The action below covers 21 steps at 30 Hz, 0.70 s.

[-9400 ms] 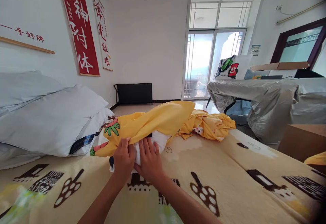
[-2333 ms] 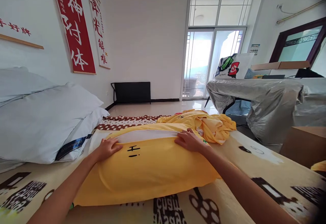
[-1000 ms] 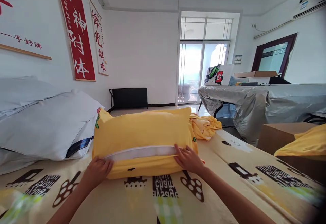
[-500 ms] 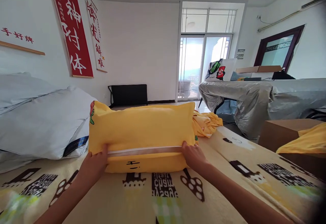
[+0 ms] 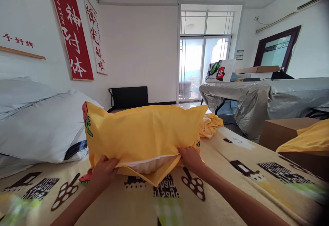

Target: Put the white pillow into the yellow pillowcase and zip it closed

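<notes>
A yellow pillowcase (image 5: 146, 130) with a pillow inside stands on its long side in front of me, its opening facing me. Through the gap a strip of pale pillow (image 5: 149, 165) shows, and the lower edge of the cloth sags to a point in the middle. My left hand (image 5: 105, 169) is closed on the near left edge of the opening. On the right, my right hand (image 5: 190, 157) pinches the opening's other end. Red and green printed figures mark the left corners of the case.
White pillows (image 5: 43, 126) are piled at the left on a patterned blanket (image 5: 102, 202). Crumpled yellow cloth (image 5: 211, 125) lies behind the pillowcase. A cardboard box (image 5: 277, 133) with yellow fabric (image 5: 308, 138) on it stands at the right, before a table under silvery plastic (image 5: 236, 90).
Both hands have shifted inward slightly, the left one also downward. The opening's lower edge has gone from straight to a drooping point, and the case's upper corners have spread outward.
</notes>
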Each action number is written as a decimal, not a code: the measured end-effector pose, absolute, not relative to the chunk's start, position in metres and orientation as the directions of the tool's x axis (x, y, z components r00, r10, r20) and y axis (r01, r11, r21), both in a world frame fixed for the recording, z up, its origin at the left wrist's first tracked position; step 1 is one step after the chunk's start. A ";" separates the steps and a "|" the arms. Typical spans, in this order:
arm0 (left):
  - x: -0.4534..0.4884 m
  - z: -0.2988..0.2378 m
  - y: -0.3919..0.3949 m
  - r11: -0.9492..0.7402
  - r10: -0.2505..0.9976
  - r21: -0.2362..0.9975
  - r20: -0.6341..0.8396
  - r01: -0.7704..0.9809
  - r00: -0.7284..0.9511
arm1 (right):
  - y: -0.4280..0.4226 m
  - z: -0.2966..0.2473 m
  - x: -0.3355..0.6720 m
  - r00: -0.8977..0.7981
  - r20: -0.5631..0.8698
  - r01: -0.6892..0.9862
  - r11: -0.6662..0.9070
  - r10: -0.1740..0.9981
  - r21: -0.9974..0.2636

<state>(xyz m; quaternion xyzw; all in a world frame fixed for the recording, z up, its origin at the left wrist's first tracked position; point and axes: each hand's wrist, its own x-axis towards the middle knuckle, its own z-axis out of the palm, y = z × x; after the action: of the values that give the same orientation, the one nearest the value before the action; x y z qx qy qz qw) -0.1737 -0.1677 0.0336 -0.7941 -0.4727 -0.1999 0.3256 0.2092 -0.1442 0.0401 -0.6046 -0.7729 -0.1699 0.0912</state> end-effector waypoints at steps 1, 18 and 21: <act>-0.169 0.027 -0.171 -0.412 0.543 -0.377 0.630 0.830 0.555 | -0.147 0.039 0.205 -0.269 0.344 0.962 0.231 0.900 0.148; -0.198 0.033 -0.204 -0.336 0.927 -0.257 0.081 0.906 0.367 | -0.182 0.043 0.229 -0.394 0.145 0.896 0.344 0.908 0.281; -0.190 0.041 -0.217 -0.335 0.938 -0.179 0.032 0.925 0.345 | -0.198 0.053 0.239 -0.435 0.052 0.892 0.421 0.899 0.164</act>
<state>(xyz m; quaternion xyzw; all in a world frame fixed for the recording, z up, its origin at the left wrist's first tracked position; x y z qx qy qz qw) -0.1895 -0.2174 0.0414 -0.8160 -0.5708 0.0383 0.0829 0.2387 -0.1979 0.0529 -0.5313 -0.8428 -0.0838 -0.0218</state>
